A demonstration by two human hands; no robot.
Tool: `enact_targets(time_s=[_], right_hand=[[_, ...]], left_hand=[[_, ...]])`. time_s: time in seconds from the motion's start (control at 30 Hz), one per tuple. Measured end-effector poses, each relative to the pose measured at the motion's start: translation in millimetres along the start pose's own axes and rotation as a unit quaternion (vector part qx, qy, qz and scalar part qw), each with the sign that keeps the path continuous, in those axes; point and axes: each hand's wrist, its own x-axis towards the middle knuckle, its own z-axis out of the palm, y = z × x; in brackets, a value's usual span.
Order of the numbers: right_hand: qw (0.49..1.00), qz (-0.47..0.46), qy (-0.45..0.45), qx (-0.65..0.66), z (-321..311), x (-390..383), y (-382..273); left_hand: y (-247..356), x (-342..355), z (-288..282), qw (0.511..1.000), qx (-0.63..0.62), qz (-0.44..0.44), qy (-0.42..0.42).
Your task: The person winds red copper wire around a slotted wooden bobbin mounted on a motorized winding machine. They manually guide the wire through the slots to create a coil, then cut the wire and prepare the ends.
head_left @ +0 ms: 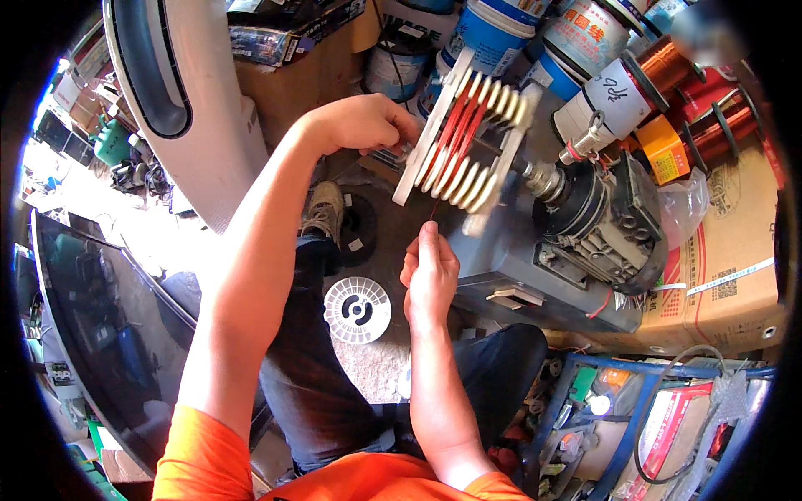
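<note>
A coil winding form (462, 138) with pale ribbed bars between two flat end boards is mounted on the shaft of a dark motor-driven winding machine (597, 221). Bundles of red wire (456, 134) lie in the slots between its ribs. My right hand (430, 265) is below the form, closed in a pinch with the thumb on top, and a thin red wire (435, 209) runs from it up to the form. At the form's left end, my left hand (363, 125) is curled closed by the end board; whatever its fingertips grip is hidden.
Copper wire spools (668, 67) and blue-and-white tubs (489, 37) stand behind the machine. A white slotted reel (357, 310) lies on the floor between my legs. Right of me are a cardboard box (727, 250) and a blue-framed bin (614, 442) of odds and ends. A dark screen (109, 334) leans left.
</note>
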Motion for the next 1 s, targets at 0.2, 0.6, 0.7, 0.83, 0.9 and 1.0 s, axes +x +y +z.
enact_targets(time_s=[0.2, 0.6, 0.7, 0.83, 0.9, 1.0], right_hand=[[1.000, 0.000, -0.004, -0.001, -0.6, -0.1, 2.5], [0.998, -0.034, -0.023, -0.049, -10.4, 5.5, 10.6], [0.998, -0.041, -0.031, -0.039, -7.2, 4.4, 9.9], [0.999, -0.023, -0.017, -0.042, -6.6, 2.8, 8.9], [0.999, -0.018, -0.009, -0.039, -7.4, 2.9, 8.7], [1.000, 0.006, -0.014, -0.012, -8.0, 1.9, 7.7]], left_hand=[[10.6, -9.6, 0.8, 0.990, -0.121, 0.070, 0.000], [16.6, -9.0, 9.9, 0.996, -0.058, 0.053, 0.049], [11.5, -7.8, 6.4, 0.997, 0.047, -0.018, 0.053], [12.2, -11.1, -4.3, 0.987, -0.149, 0.009, -0.067], [19.2, -14.1, -1.3, 0.976, -0.207, 0.056, -0.028], [19.1, -8.5, 7.9, 0.995, -0.077, 0.064, 0.013]])
